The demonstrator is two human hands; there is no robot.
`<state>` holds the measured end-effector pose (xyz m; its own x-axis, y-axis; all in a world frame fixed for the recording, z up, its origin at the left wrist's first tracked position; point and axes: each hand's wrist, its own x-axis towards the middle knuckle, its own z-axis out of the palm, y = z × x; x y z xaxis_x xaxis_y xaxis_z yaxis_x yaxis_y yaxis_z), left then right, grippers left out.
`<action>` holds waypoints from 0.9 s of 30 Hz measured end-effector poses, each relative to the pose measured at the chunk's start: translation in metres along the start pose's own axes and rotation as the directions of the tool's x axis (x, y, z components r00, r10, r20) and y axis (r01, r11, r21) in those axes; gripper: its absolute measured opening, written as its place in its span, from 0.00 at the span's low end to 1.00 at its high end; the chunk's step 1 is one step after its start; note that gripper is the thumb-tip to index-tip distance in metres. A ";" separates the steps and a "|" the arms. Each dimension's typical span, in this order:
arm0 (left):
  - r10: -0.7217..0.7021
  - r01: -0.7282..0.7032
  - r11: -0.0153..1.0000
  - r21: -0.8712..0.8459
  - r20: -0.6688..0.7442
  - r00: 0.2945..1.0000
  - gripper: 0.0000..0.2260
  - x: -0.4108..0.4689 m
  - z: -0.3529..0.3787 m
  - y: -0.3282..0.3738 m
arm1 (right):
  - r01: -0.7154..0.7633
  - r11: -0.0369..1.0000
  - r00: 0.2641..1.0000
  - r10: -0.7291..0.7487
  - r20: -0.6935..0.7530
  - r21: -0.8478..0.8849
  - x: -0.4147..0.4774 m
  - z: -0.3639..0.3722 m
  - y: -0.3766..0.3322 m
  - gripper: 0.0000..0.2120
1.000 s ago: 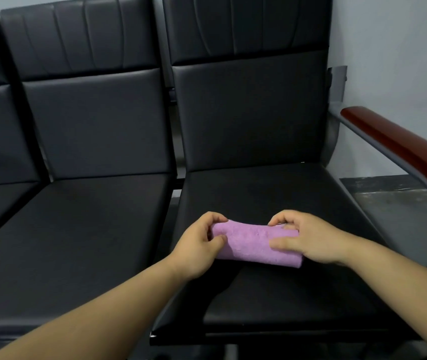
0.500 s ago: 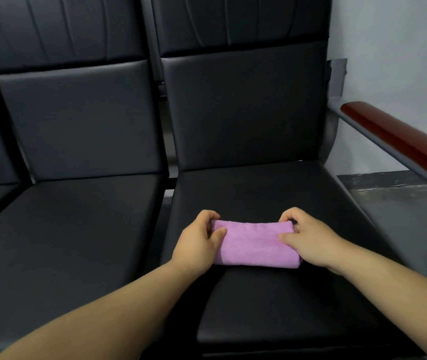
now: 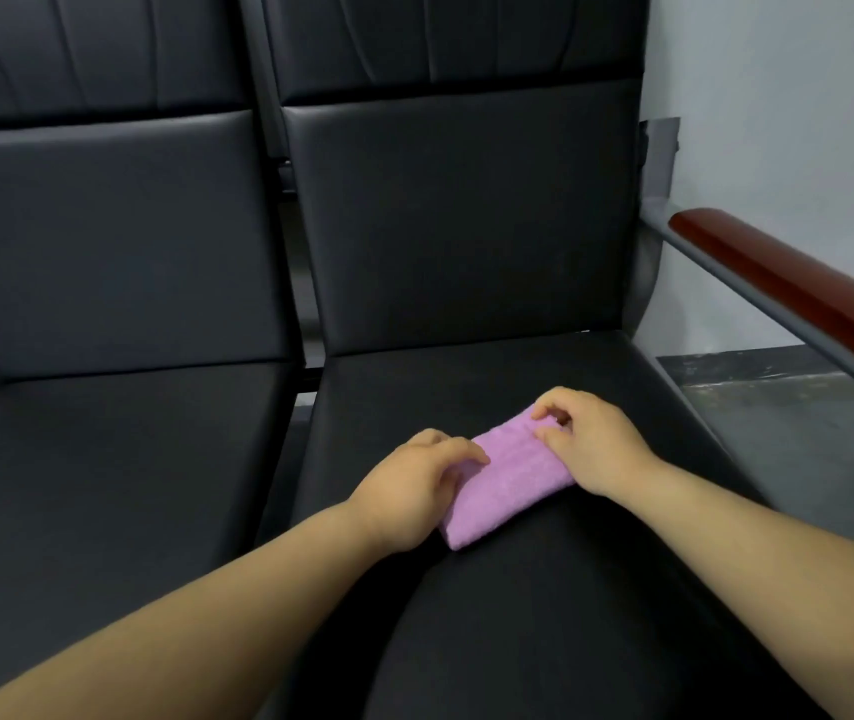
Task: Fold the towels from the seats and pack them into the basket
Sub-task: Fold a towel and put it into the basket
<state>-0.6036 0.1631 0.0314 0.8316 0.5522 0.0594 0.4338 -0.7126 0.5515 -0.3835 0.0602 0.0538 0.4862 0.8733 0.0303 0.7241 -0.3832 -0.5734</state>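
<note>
A small folded purple towel (image 3: 505,480) lies on the right black seat (image 3: 466,387), turned diagonally with its far end toward the right. My left hand (image 3: 409,491) grips its near left end, fingers curled over the top edge. My right hand (image 3: 591,441) pinches the far right end between thumb and fingers. No basket is in view.
A second black seat (image 3: 113,459) sits to the left, bare. A metal armrest with a red-brown wooden top (image 3: 799,288) runs along the right side. Beyond it are a grey wall and dark floor (image 3: 778,397).
The towel has turned from lying level to a diagonal, its right end now farther away. Both hands stayed on its ends and the view shifted closer and rightward.
</note>
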 end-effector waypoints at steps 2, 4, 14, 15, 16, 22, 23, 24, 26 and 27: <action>0.003 -0.003 1.000 0.025 -0.020 1.000 0.16 0.015 -0.001 -0.010 | 0.024 1.000 0.999 -0.024 0.022 0.016 0.023 0.001 0.003 0.08; -0.002 0.004 0.999 0.035 -0.060 0.998 0.16 0.038 -0.007 -0.021 | 0.030 0.999 0.999 -0.031 0.021 0.011 0.050 0.004 0.004 0.10; -0.074 0.073 0.997 0.012 0.215 0.974 0.17 0.100 -0.034 -0.054 | -0.080 0.972 0.913 0.161 0.376 -0.222 0.125 -0.014 -0.007 0.26; -0.105 0.108 0.994 0.003 0.239 0.965 0.18 0.099 -0.033 -0.053 | -0.113 0.976 0.908 0.177 0.380 -0.185 0.122 -0.011 -0.006 0.27; -0.134 0.139 0.990 0.001 0.260 0.956 0.19 0.098 -0.032 -0.050 | -0.152 0.983 0.912 0.181 0.369 -0.106 0.119 -0.008 -0.005 0.27; -0.259 0.331 0.920 -0.212 0.307 0.916 0.18 0.104 -0.049 0.007 | -0.261 0.934 0.938 0.185 0.294 0.244 0.102 -0.060 -0.012 0.17; -0.255 0.330 0.905 -0.268 0.278 0.926 0.19 0.108 -0.059 0.027 | -0.247 0.930 0.951 0.179 0.251 0.273 0.099 -0.087 -0.015 0.16; -0.248 0.322 0.894 -0.313 0.254 0.935 0.19 0.116 -0.072 0.050 | -0.240 0.927 0.961 0.185 0.203 0.289 0.095 -0.117 -0.017 0.17; -0.208 0.291 0.887 -0.357 0.254 0.945 0.20 0.134 -0.098 0.107 | -0.245 0.922 0.968 0.216 0.128 0.301 0.086 -0.184 -0.020 0.20; -0.185 0.282 0.882 -0.378 0.272 0.944 0.20 0.143 -0.110 0.138 | -0.251 0.921 0.968 0.229 0.107 0.299 0.079 -0.220 -0.019 0.21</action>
<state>-0.4631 0.1908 0.2076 0.7995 0.5353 -0.2725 0.4857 -0.3093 0.8176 -0.2511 0.0702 0.2477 0.5834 0.7897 -0.1896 0.3984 -0.4817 -0.7805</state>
